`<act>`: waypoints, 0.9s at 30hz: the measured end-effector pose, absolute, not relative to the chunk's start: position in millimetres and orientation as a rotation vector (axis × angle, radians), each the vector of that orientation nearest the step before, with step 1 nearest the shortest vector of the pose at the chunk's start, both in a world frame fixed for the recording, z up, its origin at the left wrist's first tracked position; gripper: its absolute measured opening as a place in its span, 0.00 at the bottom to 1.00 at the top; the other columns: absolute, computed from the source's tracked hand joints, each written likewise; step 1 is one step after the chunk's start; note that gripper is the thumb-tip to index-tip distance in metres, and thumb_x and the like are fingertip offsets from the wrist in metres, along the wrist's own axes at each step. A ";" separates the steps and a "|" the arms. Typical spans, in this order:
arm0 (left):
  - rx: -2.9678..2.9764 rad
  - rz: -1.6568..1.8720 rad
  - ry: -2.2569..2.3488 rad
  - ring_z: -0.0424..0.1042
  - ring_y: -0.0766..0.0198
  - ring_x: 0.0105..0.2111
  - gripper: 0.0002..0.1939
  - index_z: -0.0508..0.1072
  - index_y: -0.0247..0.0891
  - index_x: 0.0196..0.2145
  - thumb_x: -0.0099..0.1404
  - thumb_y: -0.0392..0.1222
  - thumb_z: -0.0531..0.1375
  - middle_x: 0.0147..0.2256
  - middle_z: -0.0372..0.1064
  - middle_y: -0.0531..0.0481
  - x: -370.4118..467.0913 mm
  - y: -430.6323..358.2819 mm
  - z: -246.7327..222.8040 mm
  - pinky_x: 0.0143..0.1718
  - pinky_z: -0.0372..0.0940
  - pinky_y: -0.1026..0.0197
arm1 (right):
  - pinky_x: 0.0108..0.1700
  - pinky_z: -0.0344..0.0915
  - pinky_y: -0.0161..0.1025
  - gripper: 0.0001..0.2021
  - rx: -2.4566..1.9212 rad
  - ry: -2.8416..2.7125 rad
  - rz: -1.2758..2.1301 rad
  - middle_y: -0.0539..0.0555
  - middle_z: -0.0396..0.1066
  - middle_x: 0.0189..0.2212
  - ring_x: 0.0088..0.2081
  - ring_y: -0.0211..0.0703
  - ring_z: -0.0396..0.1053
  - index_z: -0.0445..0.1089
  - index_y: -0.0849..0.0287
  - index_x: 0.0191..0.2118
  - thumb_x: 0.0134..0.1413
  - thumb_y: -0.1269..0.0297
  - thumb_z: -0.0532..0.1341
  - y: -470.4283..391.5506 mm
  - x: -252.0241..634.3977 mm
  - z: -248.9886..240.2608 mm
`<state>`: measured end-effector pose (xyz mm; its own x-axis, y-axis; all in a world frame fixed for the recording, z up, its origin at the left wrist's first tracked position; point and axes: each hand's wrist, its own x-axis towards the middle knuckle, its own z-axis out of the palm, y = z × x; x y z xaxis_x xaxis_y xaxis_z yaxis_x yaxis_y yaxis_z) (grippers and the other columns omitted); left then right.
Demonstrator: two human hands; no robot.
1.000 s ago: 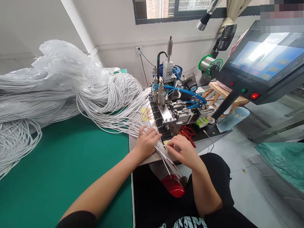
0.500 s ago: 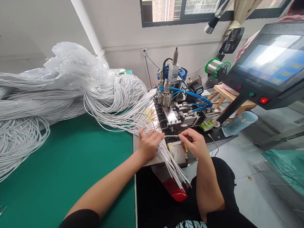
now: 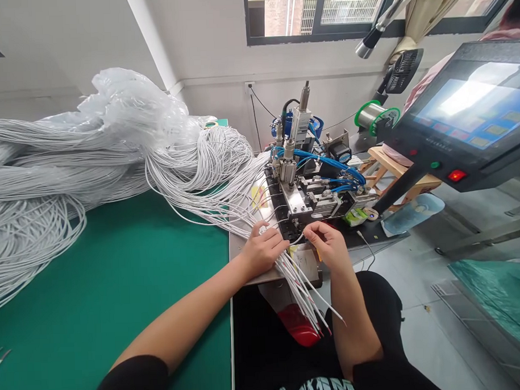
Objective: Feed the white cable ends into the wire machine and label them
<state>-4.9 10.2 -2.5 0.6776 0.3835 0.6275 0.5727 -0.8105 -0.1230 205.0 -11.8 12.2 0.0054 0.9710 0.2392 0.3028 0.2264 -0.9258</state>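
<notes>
My left hand (image 3: 265,250) is closed around a bundle of white cables (image 3: 301,290) at the edge of the metal worktop. Their loose ends, some with reddish tips, fan out below it over my lap. One cable (image 3: 296,240) bows between my left hand and my right hand (image 3: 328,245), whose thumb and forefinger pinch its end. Both hands are just in front of a machine (image 3: 296,199) with metal cylinders and blue tubes. The cables run back from my left hand to a large pile of white cable (image 3: 216,156).
A green mat (image 3: 160,261) covers the table at left, under cable coils and plastic wrapping (image 3: 133,108). A control screen (image 3: 474,108) stands at right. Behind it are a solder spool (image 3: 374,116), a fan (image 3: 404,70) and a wooden stool (image 3: 387,162). Part of a person shows at far right.
My left hand has shifted right and slightly down. The cable between my hands, straight before, now bends. The loose ends have spread further right.
</notes>
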 end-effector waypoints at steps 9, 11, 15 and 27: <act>-2.527 -0.877 -0.915 0.69 0.63 0.33 0.16 0.72 0.44 0.44 0.63 0.29 0.52 0.27 0.72 0.54 -3.6 8.4 -1.2 0.53 0.50 0.51 | 0.33 0.60 0.39 0.11 -1.351 -1.643 0.528 0.52 0.69 0.27 0.29 0.42 0.64 0.69 0.57 0.28 0.58 0.58 0.58 -4.4 215.6 8.7; -2.530 -0.870 -0.929 0.69 0.62 0.34 0.17 0.73 0.45 0.44 0.63 0.28 0.52 0.28 0.72 0.54 -2.9 8.4 -0.6 0.52 0.50 0.51 | 0.33 0.60 0.39 0.11 -1.382 -1.706 0.508 0.52 0.70 0.26 0.28 0.42 0.64 0.69 0.57 0.27 0.57 0.59 0.58 -1.0 220.5 5.7; -2.560 -0.847 -0.924 0.70 0.61 0.37 0.17 0.73 0.44 0.44 0.62 0.28 0.53 0.31 0.74 0.52 -1.8 10.1 -2.2 0.51 0.50 0.50 | 0.33 0.59 0.38 0.10 -1.401 -1.756 0.542 0.52 0.69 0.26 0.29 0.42 0.64 0.69 0.58 0.27 0.56 0.60 0.57 5.9 225.0 -2.7; -2.644 -0.714 -0.965 0.70 0.60 0.40 0.21 0.74 0.43 0.48 0.59 0.27 0.55 0.37 0.75 0.49 -1.6 13.6 -5.1 0.50 0.53 0.51 | 0.28 0.52 0.34 0.12 -1.272 -1.520 1.069 0.46 0.57 0.21 0.25 0.36 0.54 0.61 0.58 0.23 0.52 0.58 0.57 22.2 229.7 -34.6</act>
